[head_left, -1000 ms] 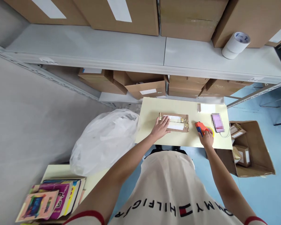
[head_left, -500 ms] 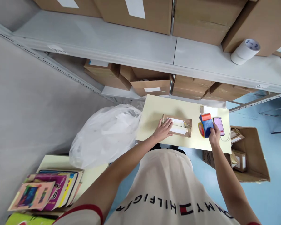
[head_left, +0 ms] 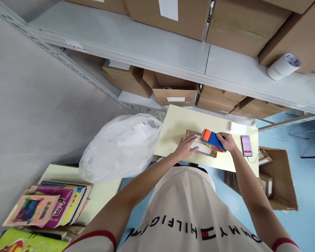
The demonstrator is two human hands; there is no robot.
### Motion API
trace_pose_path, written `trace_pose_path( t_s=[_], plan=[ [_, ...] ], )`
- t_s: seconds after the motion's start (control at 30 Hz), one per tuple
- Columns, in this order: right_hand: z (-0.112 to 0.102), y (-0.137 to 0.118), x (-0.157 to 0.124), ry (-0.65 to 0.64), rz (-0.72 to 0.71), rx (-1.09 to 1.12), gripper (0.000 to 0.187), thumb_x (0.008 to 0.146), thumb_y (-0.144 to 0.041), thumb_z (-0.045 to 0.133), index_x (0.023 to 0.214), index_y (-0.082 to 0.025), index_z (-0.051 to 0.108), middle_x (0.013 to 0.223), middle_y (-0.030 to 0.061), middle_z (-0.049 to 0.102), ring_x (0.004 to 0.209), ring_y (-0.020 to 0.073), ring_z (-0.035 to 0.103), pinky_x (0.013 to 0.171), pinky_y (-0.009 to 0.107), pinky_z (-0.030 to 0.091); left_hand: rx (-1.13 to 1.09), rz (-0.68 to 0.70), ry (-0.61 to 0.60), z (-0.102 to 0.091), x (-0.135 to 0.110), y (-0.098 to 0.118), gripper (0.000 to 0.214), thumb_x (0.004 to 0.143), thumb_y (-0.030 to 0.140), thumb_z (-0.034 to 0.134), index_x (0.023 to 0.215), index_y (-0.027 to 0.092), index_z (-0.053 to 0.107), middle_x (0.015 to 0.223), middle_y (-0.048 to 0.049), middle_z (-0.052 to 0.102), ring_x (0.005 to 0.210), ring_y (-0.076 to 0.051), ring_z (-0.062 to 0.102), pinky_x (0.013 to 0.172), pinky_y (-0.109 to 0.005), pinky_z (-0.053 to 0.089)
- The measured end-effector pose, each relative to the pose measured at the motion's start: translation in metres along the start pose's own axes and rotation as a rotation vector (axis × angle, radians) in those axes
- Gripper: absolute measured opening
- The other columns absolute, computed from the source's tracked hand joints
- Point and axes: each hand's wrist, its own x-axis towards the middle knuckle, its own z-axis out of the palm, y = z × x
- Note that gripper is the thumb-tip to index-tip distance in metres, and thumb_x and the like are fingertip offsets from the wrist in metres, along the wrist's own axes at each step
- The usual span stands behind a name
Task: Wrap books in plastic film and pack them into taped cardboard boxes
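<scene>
A small brown cardboard parcel with white labels lies on the pale yellow table. My left hand rests flat on the parcel's left end, fingers stretched out. My right hand is wrapped round the handle of an orange and blue tape dispenser, which is held over the parcel's right half.
A phone lies at the table's right end beside a white card. An open carton of small boxes stands on the floor to the right. A white plastic bag sits left of the table. Shelves with cartons and a tape roll stand behind. Books are stacked at lower left.
My right hand lifted the tape dispenser off the table near the phone and carried it left over the parcel. My left hand stayed on the parcel.
</scene>
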Motion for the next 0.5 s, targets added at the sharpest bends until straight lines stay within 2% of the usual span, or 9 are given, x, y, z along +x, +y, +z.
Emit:
trace_pose_path(
  t_s=[0.07, 0.13, 0.23, 0.3, 0.33, 0.4, 0.5],
  plan=[
    [-0.001, 0.002, 0.0, -0.013, -0.019, -0.005, 0.057, 0.085, -0.069, 0.044, 0.067, -0.018, 0.063, 0.062, 0.0024, 0.062, 0.057, 0.0153, 0.052, 0.056, 0.028, 0.043, -0.301, -0.146, 0.107, -0.005, 0.006, 0.007, 0.047, 0.097, 0.044, 0.047, 0.136, 0.019, 0.054, 0.143, -0.0139, 0.056, 0.135, -0.027, 0.05, 0.118, -0.05, 0.031],
    [-0.001, 0.004, -0.001, -0.016, -0.035, -0.005, 0.057, 0.085, -0.069, 0.045, 0.072, -0.017, 0.066, 0.067, 0.0041, 0.067, 0.06, 0.0169, 0.057, 0.058, 0.029, 0.046, -0.634, -0.316, 0.139, -0.01, 0.016, 0.013, 0.045, 0.096, 0.046, 0.048, 0.132, 0.02, 0.056, 0.134, -0.0136, 0.063, 0.119, -0.024, 0.063, 0.104, -0.041, 0.047],
    [-0.001, 0.006, -0.002, -0.028, -0.053, -0.016, 0.057, 0.086, -0.067, 0.044, 0.078, -0.017, 0.07, 0.072, 0.0058, 0.071, 0.065, 0.019, 0.062, 0.061, 0.029, 0.049, -0.994, -0.518, -0.003, -0.015, 0.033, 0.023, 0.039, 0.09, 0.045, 0.059, 0.119, 0.02, 0.063, 0.117, -0.0115, 0.071, 0.091, -0.019, 0.073, 0.081, -0.032, 0.056],
    [0.0, 0.004, -0.002, -0.036, -0.064, -0.038, 0.057, 0.087, -0.066, 0.043, 0.08, -0.017, 0.071, 0.074, 0.0063, 0.073, 0.066, 0.0198, 0.064, 0.062, 0.03, 0.05, -1.056, -0.546, -0.093, -0.016, 0.043, 0.028, 0.027, 0.086, 0.037, 0.066, 0.103, 0.016, 0.071, 0.094, -0.0078, 0.074, 0.075, -0.014, 0.071, 0.071, -0.027, 0.054],
    [0.0, 0.003, -0.002, -0.038, -0.07, -0.055, 0.058, 0.088, -0.065, 0.042, 0.08, -0.017, 0.072, 0.074, 0.0066, 0.073, 0.066, 0.0199, 0.065, 0.062, 0.03, 0.051, -1.045, -0.53, -0.098, -0.016, 0.046, 0.029, 0.021, 0.084, 0.033, 0.067, 0.095, 0.015, 0.073, 0.083, -0.0055, 0.074, 0.069, -0.013, 0.069, 0.068, -0.025, 0.053],
    [0.0, -0.003, -0.002, -0.044, -0.075, -0.11, 0.059, 0.089, -0.064, 0.04, 0.079, -0.017, 0.073, 0.074, 0.0071, 0.074, 0.065, 0.0201, 0.066, 0.062, 0.03, 0.051, -0.981, -0.479, -0.036, -0.015, 0.048, 0.026, 0.013, 0.08, 0.026, 0.069, 0.081, 0.014, 0.075, 0.067, -0.0018, 0.07, 0.061, -0.011, 0.065, 0.064, -0.024, 0.052],
    [-0.006, -0.009, -0.004, -0.059, -0.077, -0.227, 0.055, 0.091, -0.059, 0.04, 0.082, -0.018, 0.076, 0.077, 0.0076, 0.077, 0.067, 0.0208, 0.069, 0.065, 0.03, 0.051, -0.887, -0.434, 0.096, -0.02, 0.039, 0.005, 0.014, 0.077, 0.027, 0.071, 0.07, 0.014, 0.073, 0.063, -0.0015, 0.069, 0.058, -0.011, 0.063, 0.063, -0.024, 0.053]
  ],
)
